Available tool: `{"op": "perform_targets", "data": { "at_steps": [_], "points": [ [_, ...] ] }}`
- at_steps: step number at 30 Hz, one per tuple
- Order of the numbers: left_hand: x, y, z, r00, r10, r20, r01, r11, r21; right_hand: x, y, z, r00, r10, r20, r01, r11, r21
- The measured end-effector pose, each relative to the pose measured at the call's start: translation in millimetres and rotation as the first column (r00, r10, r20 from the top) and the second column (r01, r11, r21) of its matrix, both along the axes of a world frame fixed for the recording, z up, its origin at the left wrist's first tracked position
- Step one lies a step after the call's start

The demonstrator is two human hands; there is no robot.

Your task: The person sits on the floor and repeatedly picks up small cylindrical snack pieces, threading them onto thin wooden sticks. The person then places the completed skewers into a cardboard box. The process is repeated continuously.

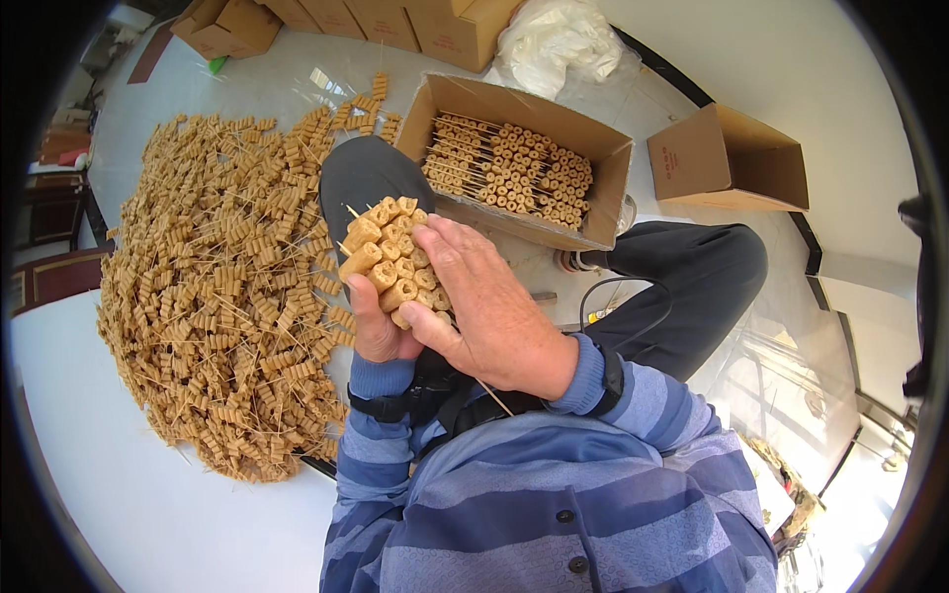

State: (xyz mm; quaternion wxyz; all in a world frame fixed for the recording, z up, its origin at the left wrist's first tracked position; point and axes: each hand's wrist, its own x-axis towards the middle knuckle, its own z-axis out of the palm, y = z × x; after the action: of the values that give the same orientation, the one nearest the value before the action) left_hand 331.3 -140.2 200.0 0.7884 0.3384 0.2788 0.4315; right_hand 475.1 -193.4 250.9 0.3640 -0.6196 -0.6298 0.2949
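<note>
"Head view: report on the item in hand."

"From my remote station I find one bundle [390,259] of tan, ridged pieces on thin sticks, raised over the lap, right of the pile [227,316]. The left hand [374,321] cups its near left side and the right hand [499,306] wraps its right side; both are clamped on it."

"Handling?"

"I judge it light and dry, with little slip. The pieces look stiff and possibly brittle, so a hard squeeze may crack them. I would hold the outer sides between both palms, clear of the stick tips."

"Count?"

"Bundle, one; hands, two. One pile at left, its pieces too many to count. One cardboard box [615,190] at far centre, holding rows of similar pieces, number not determinable. One separate carton [692,163] at far right. One white plastic bag [559,40] beyond."
</note>
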Motion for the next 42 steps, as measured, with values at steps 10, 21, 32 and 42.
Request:
{"op": "perform_targets", "data": {
  "at_steps": [10,21,32,42],
  "points": [
    [5.7,15.7,-2.3,0.993,-0.119,-0.022,0.117,0.99,-0.083,24.0,-5.8,-8.2,0.993,-0.034,-0.109,0.038,0.999,0.035],
    [88.5,42.8,25.2,0.951,-0.309,-0.016,0.306,0.948,-0.089,100.6,21.6,-17.0,0.87,-0.134,-0.475,0.028,0.974,-0.224],
    [93.8,77.3,26.1,0.945,-0.326,0.03,0.328,0.939,-0.108,104.6,71.3,-12.6,0.839,-0.151,-0.523,-0.002,0.96,-0.279],
    [-12.1,133.1,29.1,0.999,0.027,0.038,-0.03,0.995,0.091,103.6,134.7,-53.0,0.981,-0.149,0.128,0.174,0.96,-0.22]
  ]
}}
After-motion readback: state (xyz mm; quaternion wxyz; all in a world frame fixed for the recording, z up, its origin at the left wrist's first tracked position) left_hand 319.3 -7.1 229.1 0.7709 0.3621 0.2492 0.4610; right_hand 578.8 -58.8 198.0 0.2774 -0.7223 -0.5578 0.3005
